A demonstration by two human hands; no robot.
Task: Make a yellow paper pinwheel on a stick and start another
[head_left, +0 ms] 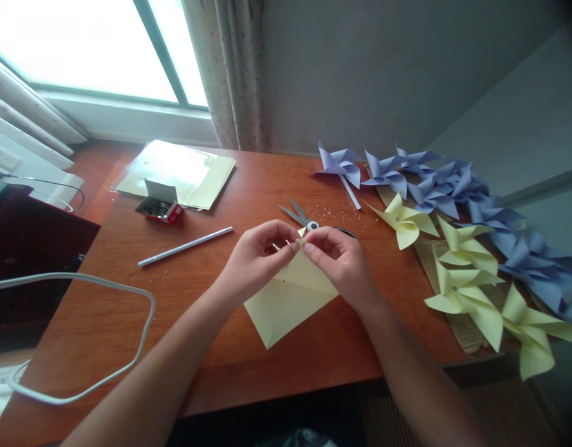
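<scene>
A square sheet of pale yellow paper (290, 304) with crease lines and a small dark dot near its middle lies in front of me. My left hand (262, 251) pinches the sheet's far corner between thumb and fingers. Close against it, my right hand (336, 257) grips the same corner, its thumb and fingers pressed together. Just beyond the hands, a pair of scissors (297, 214) rests with its blades apart, the handles partly covered by my right hand. Tiny paper bits (335, 214) are scattered beside the blades.
Yellow pinwheels (463, 288) and purple pinwheels (435, 186) line the right side, several on cardboard (458, 329). At left are a rolled paper stick (186, 247), an open red box (159, 208) of small metal pieces, stacked sheets (215, 186) and a white cable (150, 304).
</scene>
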